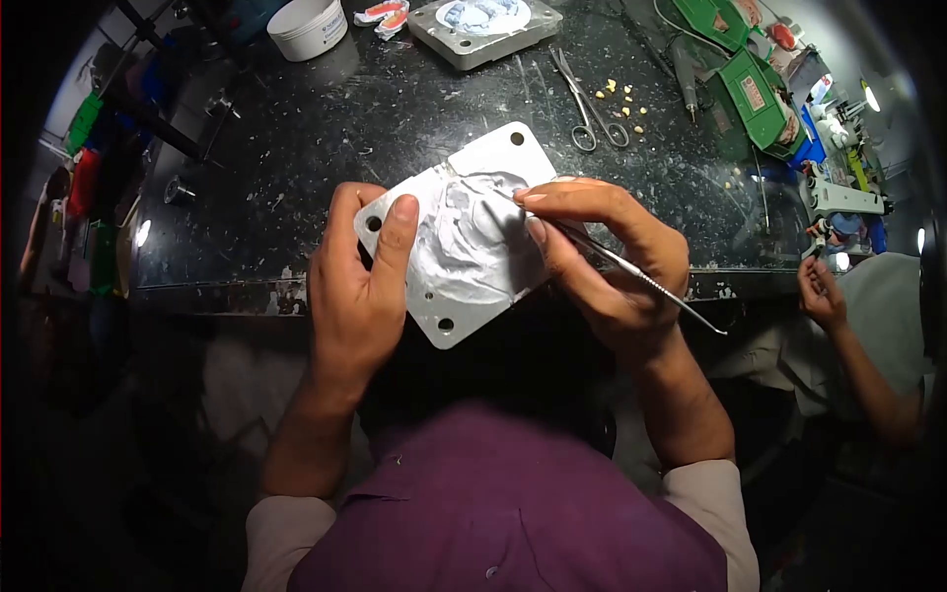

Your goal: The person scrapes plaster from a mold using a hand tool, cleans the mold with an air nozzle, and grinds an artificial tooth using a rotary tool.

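Black workbench (286, 123), scissors (575, 86) on top. Our left hand (357, 271) grips a metal plate (459, 242); our right hand (617, 247) pinches a thin tool (644, 276).

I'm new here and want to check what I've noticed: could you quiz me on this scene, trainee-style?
1. Which hand holds the slim metal tool?
2. True or false: small yellowish pieces lie beside the scissors on the dark bench.
3. Pick one. The left hand holds:
A) a glass jar
B) a metal plate with corner holes
C) a paper cup

Key: 1. The right hand. 2. True. 3. B.
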The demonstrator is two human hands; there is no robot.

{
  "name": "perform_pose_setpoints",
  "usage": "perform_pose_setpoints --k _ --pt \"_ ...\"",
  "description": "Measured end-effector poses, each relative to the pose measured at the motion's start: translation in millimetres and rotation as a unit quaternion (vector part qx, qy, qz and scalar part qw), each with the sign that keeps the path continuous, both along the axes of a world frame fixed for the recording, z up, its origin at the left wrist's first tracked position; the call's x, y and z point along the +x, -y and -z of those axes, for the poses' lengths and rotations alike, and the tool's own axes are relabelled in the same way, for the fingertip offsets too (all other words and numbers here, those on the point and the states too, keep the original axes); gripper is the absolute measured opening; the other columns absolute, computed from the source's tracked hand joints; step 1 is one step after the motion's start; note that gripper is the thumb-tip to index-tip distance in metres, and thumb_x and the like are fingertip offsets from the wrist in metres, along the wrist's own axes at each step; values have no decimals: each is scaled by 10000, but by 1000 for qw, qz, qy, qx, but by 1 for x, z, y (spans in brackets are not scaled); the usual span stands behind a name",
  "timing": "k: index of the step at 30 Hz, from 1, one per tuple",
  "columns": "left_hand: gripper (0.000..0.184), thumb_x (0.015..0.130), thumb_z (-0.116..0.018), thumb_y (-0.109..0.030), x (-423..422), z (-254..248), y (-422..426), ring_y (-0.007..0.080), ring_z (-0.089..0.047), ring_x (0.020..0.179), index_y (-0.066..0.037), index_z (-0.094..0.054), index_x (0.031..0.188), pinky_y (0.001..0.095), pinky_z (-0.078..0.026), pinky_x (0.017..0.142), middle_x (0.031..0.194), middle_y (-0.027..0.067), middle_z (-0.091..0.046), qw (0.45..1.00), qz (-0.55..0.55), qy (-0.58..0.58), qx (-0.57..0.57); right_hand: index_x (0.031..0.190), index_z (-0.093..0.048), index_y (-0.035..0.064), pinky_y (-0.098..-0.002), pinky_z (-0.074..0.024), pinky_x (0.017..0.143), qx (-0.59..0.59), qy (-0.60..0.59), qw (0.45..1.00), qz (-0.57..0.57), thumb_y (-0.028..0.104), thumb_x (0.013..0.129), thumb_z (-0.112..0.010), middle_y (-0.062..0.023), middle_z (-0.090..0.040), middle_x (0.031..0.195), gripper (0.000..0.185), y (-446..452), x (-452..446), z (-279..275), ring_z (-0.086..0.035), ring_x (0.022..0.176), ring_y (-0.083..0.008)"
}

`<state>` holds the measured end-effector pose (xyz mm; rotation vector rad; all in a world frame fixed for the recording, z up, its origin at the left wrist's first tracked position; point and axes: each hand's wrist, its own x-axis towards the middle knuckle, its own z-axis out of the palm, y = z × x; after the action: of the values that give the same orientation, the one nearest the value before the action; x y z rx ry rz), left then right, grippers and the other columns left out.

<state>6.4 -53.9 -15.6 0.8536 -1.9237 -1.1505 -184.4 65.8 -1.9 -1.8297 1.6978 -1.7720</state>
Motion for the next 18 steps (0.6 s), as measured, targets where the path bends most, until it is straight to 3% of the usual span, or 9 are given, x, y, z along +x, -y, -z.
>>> perform_pose_setpoints --k 4,6,8,9,10,12,13,17,18 --pt "221 1049 -625 -238 7 2 -8 109 -540 741 -24 -570 1042 298 -453 678 817 46 -592 999 7 -43 -16 995 -725 30 -365 -557 885 10 -36 997 -61 -54 764 -763 -111 -772 1004 249 11 -1 -10 -751 932 -265" --pt "278 1001 -704 -248 10 0 -7 131 -558 821 -11 -570 1057 313 -466 734 901 68 -594 999 -1 -40 23 997 -706 32 -387 -563 884 0 -85 992 -95 -37 728 -775 -113 -771 1024 287 14 -6 -11 -753 932 -279" --pt "377 940 -780 -296 12 -1 -3 180 -574 934 -1 -571 1045 349 -489 852 1042 109 -567 1000 21 7 -19 990 -706 42 -402 -569 907 31 -108 991 -76 -24 739 -785 -110 -773 1042 272 10 -3 -15 -755 946 -275" --pt "479 868 -854 -277 14 0 7 235 -585 1066 6 -538 1088 406 -479 980 1232 189 -546 989 64 20 -130 986 -707 59 -422 -579 938 47 -99 992 -63 -18 749 -792 -99 -774 1051 263 8 0 -16 -757 955 -270" --pt "479 868 -854 -277 12 1 8 235 -585 1066 6 -538 1088 406 -479 980 1232 189 -546 990 64 18 -125 986 -707 59 -422 -579 938 52 -101 992 -63 -18 749 -792 -99 -774 1051 263 8 1 -17 -757 955 -270" --pt "546 842 -876 -191 13 4 4 265 -589 1151 5 -460 1138 419 -479 1018 1381 295 -479 990 125 -63 24 983 -703 72 -432 -587 957 53 -99 992 -64 -22 757 -793 -84 -776 1047 260 8 2 -18 -760 959 -259" --pt "579 836 -868 -100 8 4 -3 232 -593 1174 -11 -384 1140 376 -493 999 1396 341 -494 970 129 -144 144 975 -702 80 -432 -594 959 47 -105 991 -66 -29 754 -793 -79 -775 1038 263 8 2 -17 -762 966 -242" --pt "496 873 -808 -33 9 -9 0 149 -627 1041 -31 -362 1089 310 -523 910 1147 218 -648 964 177 -112 162 928 -706 75 -441 -597 954 88 -88 990 -71 -23 752 -799 -84 -773 1023 222 4 1 -30 -762 972 -237" --pt "496 873 -808 -33 10 -8 0 149 -627 1041 -31 -362 1089 310 -523 910 1147 218 -648 964 178 -111 166 928 -706 75 -441 -597 954 91 -86 990 -70 -23 752 -799 -84 -773 1023 222 5 3 -32 -762 972 -237"
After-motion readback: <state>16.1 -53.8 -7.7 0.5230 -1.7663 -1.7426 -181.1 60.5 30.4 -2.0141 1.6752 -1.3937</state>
